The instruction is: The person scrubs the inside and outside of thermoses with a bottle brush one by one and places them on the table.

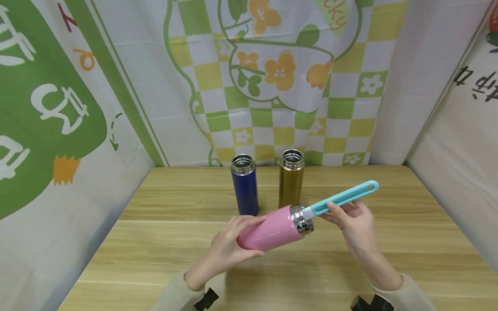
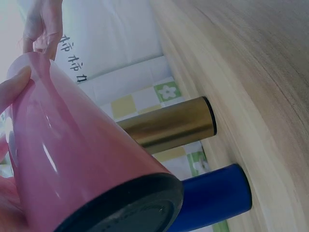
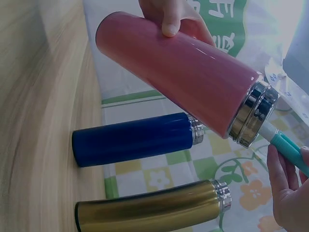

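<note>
A pink thermos bottle (image 1: 270, 231) is held tilted above the table, its steel mouth pointing right. My left hand (image 1: 229, 244) grips it round the lower body; its dark base faces the left wrist view. With my right hand (image 1: 355, 222) I pinch the turquoise handle of a bottle brush (image 1: 344, 196). The brush's white neck enters the bottle's mouth, and its head is hidden inside. In the right wrist view, the pink bottle (image 3: 183, 72) spans the upper part, with the brush handle (image 3: 289, 152) at the right edge.
Behind the pink bottle, a blue bottle (image 1: 246, 190) and a gold bottle (image 1: 291, 183) stand upright and uncapped on the wooden table (image 1: 163, 242). A patterned cloth (image 1: 272, 116) hangs along the table's back edge, with printed sheets at both sides.
</note>
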`<state>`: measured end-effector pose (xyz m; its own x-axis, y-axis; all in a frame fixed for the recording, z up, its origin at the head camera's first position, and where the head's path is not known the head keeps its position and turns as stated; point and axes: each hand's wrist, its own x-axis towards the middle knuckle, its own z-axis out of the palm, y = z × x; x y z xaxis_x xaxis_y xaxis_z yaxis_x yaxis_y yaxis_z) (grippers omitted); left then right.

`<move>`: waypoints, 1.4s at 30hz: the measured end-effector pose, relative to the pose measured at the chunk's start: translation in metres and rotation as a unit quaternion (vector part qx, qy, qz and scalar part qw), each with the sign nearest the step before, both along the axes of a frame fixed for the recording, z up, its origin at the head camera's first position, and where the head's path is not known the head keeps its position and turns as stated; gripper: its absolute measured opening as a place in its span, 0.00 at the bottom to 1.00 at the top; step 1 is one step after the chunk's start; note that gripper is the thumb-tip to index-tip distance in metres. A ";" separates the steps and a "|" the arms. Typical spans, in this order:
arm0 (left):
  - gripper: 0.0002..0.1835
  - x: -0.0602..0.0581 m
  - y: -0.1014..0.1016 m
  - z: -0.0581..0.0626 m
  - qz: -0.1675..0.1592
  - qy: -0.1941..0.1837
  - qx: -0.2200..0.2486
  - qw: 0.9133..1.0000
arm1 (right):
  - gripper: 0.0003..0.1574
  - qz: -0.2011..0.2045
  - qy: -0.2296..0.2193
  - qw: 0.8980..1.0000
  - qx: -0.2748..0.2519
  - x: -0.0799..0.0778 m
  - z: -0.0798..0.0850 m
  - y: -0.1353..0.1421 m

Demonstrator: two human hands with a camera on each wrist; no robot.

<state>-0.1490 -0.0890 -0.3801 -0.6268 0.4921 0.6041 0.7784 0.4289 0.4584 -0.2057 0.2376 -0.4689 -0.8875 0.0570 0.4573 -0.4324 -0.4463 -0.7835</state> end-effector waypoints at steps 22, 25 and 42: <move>0.38 -0.001 -0.007 -0.010 -0.008 0.004 0.007 1.000 | 0.16 -0.004 0.005 0.996 -0.092 0.039 0.083 -0.027; 0.38 0.000 -0.011 -0.012 -0.003 -0.002 0.005 1.000 | 0.14 -0.027 -0.011 0.995 -0.092 0.051 0.106 -0.030; 0.39 0.004 -0.016 -0.015 -0.015 -0.021 0.005 1.000 | 0.12 -0.011 -0.019 0.991 -0.130 0.063 0.135 -0.023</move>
<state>-0.1450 -0.1053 -0.3952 -0.6369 0.5049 0.5826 0.7707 0.4010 0.4951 -0.1426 0.2147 -0.3335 -0.9009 0.1893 0.3905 -0.4171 -0.6263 -0.6586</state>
